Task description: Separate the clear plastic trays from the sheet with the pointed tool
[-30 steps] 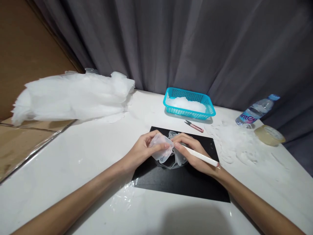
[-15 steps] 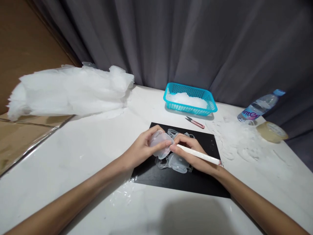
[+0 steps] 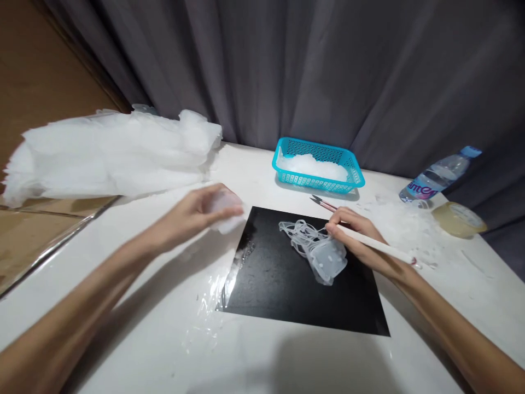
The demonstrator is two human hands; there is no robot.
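Your bench (image 3: 123, 306) is white and glossy, with a black mat (image 3: 287, 295) lying near its middle and a grey curtain (image 3: 287, 65) hanging close behind its far edge. A blue basket (image 3: 318, 179) of white pieces sits at the far edge, snips (image 3: 324, 203) just in front of it, a bottle (image 3: 441, 175) and a tape roll (image 3: 459, 219) toward the far right corner, and a heap of white sheets (image 3: 110, 153) over the far left corner. Your left hand (image 3: 197, 210) is closed on a clear piece (image 3: 227, 210) off the mat's far left corner; motion blur hides its shape. Your right hand (image 3: 361, 241) grips a white pen (image 3: 377, 246) at the mat's right edge, its tip near the clear offcut (image 3: 322, 254) lying on the mat. The bottle's label is cut off by the curtain's fold.
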